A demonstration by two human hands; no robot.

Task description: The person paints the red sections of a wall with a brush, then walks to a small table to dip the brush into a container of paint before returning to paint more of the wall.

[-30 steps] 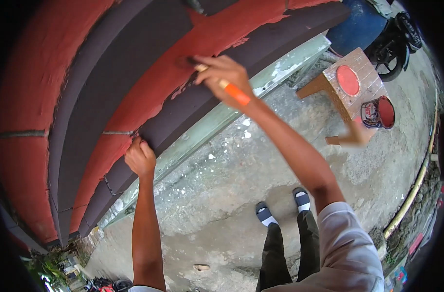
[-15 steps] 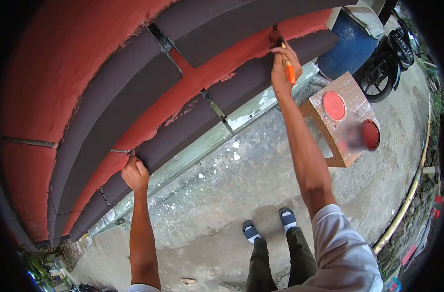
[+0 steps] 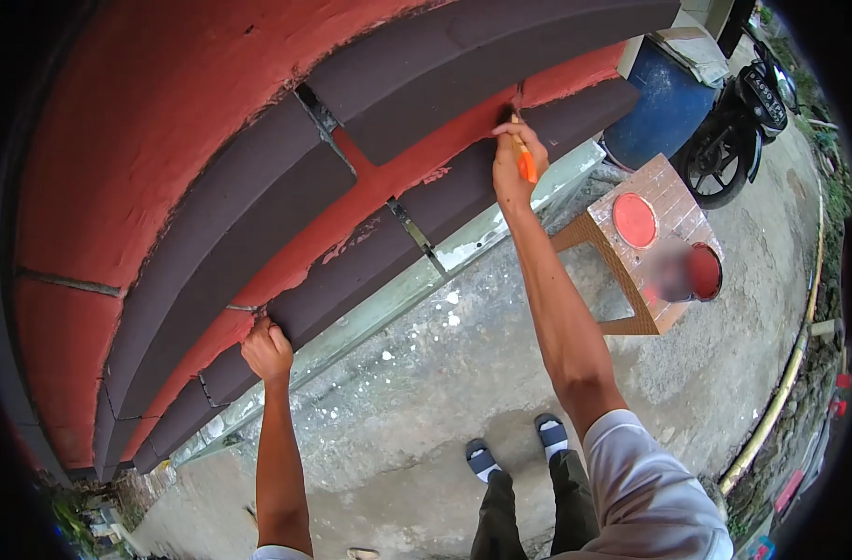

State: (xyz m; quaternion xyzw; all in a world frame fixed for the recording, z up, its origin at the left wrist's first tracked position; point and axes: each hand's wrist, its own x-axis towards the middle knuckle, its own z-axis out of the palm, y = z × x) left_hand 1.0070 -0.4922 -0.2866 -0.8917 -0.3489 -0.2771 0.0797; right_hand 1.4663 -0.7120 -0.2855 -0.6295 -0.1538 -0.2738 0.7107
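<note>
My right hand (image 3: 517, 168) is closed around a paintbrush (image 3: 525, 161) with an orange-tipped handle. Dark bristles touch the red band (image 3: 389, 175) between two dark brown mouldings, near its right end. Lower left, my left hand (image 3: 267, 351) is curled into a fist against the lower brown moulding (image 3: 351, 247), beside the red band. Its fingertips are hidden, so whether it grips the edge or a small thing does not show. Red smears mark the brown moulding below the band.
On a woven-pattern small table (image 3: 670, 191) to the right lie a red-coated round lid (image 3: 635, 220) and an open can of red paint (image 3: 706, 272), partly blurred. Behind stand a blue drum (image 3: 657, 98) and a motorcycle (image 3: 739, 131). A bamboo pole (image 3: 788, 383) edges the concrete ground.
My right hand and the paintbrush have moved left along the red band. My left hand keeps its place against the moulding; the whole view has shifted slightly.
</note>
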